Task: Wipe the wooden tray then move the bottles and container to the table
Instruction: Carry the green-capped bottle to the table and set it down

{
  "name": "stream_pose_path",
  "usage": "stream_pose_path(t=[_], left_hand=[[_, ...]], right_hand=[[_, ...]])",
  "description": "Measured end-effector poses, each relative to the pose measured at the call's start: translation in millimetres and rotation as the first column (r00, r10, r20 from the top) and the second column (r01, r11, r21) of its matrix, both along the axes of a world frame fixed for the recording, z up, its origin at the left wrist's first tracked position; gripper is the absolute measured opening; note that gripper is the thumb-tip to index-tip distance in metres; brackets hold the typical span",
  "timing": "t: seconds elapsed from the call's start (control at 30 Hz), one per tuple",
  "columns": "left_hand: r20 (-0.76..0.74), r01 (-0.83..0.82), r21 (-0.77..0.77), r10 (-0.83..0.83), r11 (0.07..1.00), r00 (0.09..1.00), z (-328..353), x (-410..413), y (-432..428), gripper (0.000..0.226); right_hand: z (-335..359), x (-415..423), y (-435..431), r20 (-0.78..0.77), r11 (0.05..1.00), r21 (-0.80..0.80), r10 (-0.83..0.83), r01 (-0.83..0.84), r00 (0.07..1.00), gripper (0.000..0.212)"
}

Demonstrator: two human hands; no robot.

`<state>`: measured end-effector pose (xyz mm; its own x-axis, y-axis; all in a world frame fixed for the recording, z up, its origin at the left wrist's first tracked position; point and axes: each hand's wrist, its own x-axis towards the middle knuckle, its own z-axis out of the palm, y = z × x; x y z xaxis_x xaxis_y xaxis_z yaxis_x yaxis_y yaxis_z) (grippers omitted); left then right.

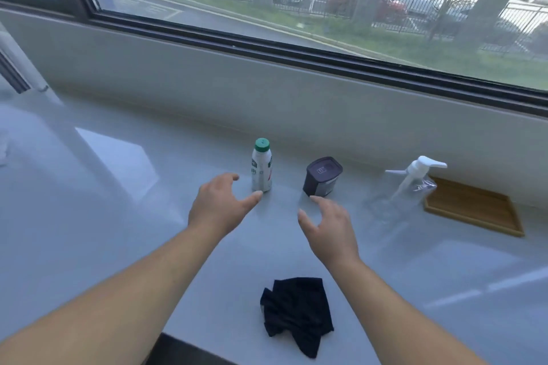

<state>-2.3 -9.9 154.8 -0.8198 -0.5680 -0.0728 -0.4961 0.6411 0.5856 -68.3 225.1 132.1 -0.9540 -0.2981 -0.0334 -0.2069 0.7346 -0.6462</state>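
Wooden tray (pixel 474 210) at 3 o'clock on white table (pixel 118 201), bare. Clear pump bottle (pixel 406 187) just beside its left edge; dark container (pixel 321 177) and green-capped bottle (pixel 261 166) at 12. Left hand (pixel 221 204), right hand (pixel 329 227) both unclenched, grasping nothing. Black cloth (pixel 296 312) at 6.

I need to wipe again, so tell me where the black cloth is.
In the head view the black cloth lies crumpled on the white table near its front edge, between the two forearms, nearer than both open hands.

Table (pixel 118 216) — bottles, container, tray, cloth
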Motion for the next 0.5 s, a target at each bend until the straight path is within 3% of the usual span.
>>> stream_pose_path(t=[0.23, 0.37, 0.5], left_hand=[[0.043, -0.047, 0.01, 0.046, 0.999, 0.998, -8, -46, -38, 0.089], [0.088, -0.044, 0.107, 0.035, 0.993, 0.995, -28, -85, -41, 0.091], [0.112, -0.053, 0.206, 0.03, 0.977, 0.993, -48, -127, -41, 0.093]], right_hand=[[-15, -50, -76, 0.057, 0.997, -0.075, 0.01, -0.005, 0.998, 0.064], [-45, -85, -101, 0.28, 0.979, -0.178, -0.046, 0.099, 0.959, 0.062], [-73, -115, -123, 0.574, 0.919, -0.262, -0.096, 0.293, 0.813, 0.057]])
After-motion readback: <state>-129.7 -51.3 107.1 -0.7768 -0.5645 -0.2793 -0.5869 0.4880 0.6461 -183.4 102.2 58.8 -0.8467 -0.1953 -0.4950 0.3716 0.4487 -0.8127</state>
